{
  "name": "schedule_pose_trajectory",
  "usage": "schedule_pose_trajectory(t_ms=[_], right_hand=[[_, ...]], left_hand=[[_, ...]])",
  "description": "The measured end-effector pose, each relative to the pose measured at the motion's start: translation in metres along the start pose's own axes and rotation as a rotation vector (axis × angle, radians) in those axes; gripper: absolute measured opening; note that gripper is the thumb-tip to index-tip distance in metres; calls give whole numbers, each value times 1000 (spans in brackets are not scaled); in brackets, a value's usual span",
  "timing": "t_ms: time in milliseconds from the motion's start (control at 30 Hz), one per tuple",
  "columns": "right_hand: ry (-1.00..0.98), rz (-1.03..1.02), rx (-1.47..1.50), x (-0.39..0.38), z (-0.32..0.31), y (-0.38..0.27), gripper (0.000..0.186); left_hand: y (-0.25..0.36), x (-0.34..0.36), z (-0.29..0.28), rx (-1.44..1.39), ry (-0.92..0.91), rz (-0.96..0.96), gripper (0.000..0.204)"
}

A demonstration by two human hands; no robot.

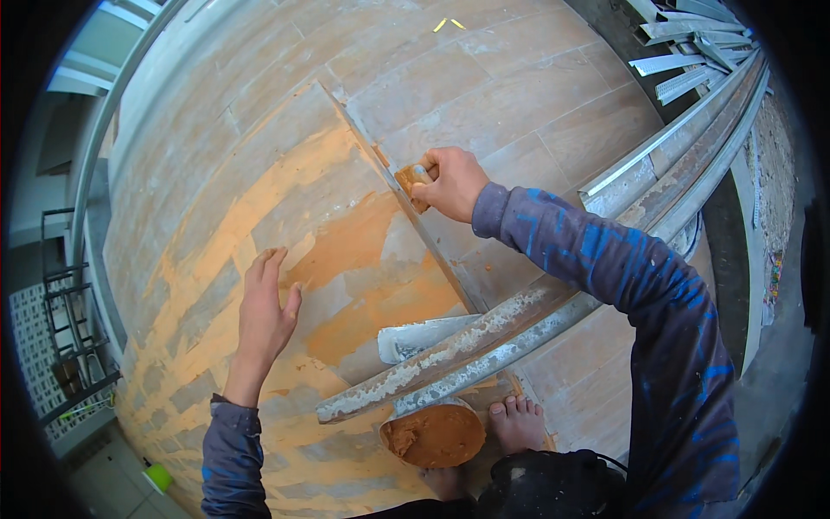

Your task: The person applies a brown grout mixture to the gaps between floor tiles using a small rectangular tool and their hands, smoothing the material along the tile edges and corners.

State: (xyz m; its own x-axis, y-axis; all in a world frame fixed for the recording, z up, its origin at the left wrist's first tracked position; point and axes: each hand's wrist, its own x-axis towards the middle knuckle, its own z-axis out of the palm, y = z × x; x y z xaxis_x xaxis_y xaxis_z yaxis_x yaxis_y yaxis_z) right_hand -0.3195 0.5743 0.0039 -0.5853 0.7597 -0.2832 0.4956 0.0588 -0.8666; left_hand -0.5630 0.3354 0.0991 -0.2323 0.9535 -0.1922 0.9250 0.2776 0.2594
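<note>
My right hand pinches a small flat spreader coated in orange-brown paste, by a straight step or edge between the tiles. My left hand hovers or rests over the smeared tiles, fingers apart and holding nothing; I cannot tell whether it touches them. Between the hands lies a fresh, darker patch of grout. Lighter orange grout streaks the wood-look tile floor on the left. Close to my bare feet stands a round bowl of brown-orange grout.
Long, paste-spotted metal profiles run from the bowl to the far right. Metal offcuts are piled there. Two yellow strips lie on the far tiles. A curved rail and a green object are at left.
</note>
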Motion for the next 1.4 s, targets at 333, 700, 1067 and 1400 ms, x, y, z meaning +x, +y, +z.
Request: schedule_pose_trajectory(t_ms=[333,700,1067,1400], right_hand=[[-229,-160,-205,-85,-19,26,15],[-141,-126,-199,-53,-58,3,17],[13,-484,-259,17,-61,13,20],[-293,-64,-268,-28,-81,-33,19]], left_hand=[[-39,95,34,59,-273,-123,90],[-16,139,4,73,-452,-56,134],[-18,171,-22,68,-588,-89,131],[-41,166,-43,161,-604,-76,130]])
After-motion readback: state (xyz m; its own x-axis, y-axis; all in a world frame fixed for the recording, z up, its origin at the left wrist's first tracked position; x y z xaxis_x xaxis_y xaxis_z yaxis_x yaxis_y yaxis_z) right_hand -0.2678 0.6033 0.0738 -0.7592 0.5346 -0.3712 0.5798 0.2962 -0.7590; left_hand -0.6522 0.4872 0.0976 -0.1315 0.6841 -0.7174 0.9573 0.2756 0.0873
